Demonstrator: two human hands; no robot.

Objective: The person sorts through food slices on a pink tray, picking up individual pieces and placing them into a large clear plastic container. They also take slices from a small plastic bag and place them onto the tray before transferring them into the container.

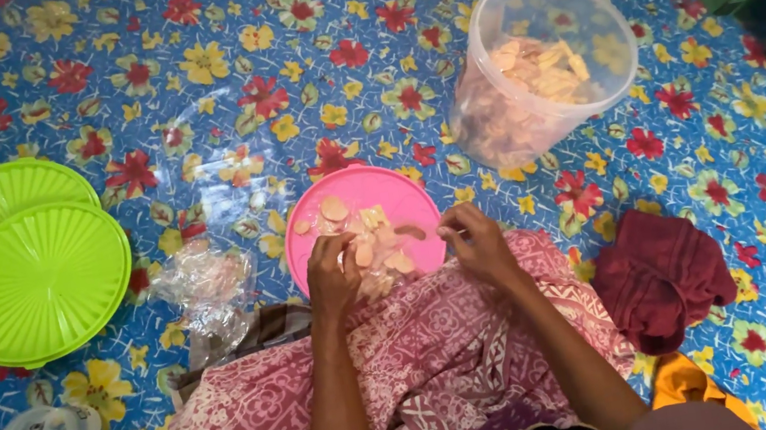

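Round pink plastic lid [370, 197], 1 pc, laid flat on floral floor mat [209, 69] at the knees, within reach, used as tray for pale thin crackers [372, 242], approx. a dozen. Left hand [333, 275] closed on a cracker at lid edge; right hand [474, 240] pinched, contents cannot be told. Clear plastic tub [539, 70], 1 pc, tilted, crackers inside. Green ribbed lids [26, 263], 2 pcs, stacked offset. Maroon cloth [660, 275], 1 pc.

Flowered floor mat [212, 89] — green lids [32, 272], clear tub [543, 70]
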